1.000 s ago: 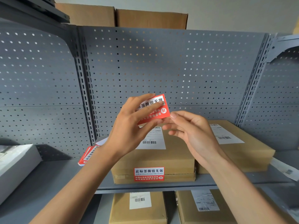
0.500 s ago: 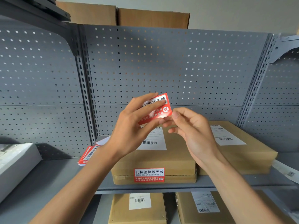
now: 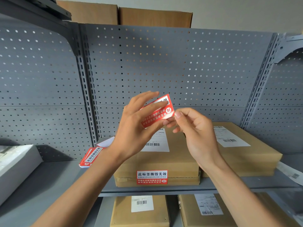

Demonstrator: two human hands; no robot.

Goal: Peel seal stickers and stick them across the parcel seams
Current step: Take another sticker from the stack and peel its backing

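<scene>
My left hand (image 3: 134, 126) holds a red and white seal sticker (image 3: 158, 113) up in front of the pegboard, fingers laid across its face. My right hand (image 3: 195, 133) pinches the sticker's lower right corner with thumb and forefinger. Below them a brown parcel (image 3: 157, 159) lies on the grey shelf (image 3: 57, 176), with a white shipping label on top and one red seal sticker (image 3: 152, 177) stuck across its front seam. A small stack of red seal stickers (image 3: 91, 156) lies left of the parcel.
A second brown parcel (image 3: 242, 149) sits to the right on the same shelf. Two more parcels (image 3: 141, 212) lie on the shelf below. A white box (image 3: 14, 166) is at the far left. A grey pegboard (image 3: 164, 66) backs the shelf; cardboard boxes (image 3: 123, 13) stand on top.
Both hands and the sticker stay nearly where they were. My right thumb and forefinger have shifted slightly at the sticker's lower right corner.
</scene>
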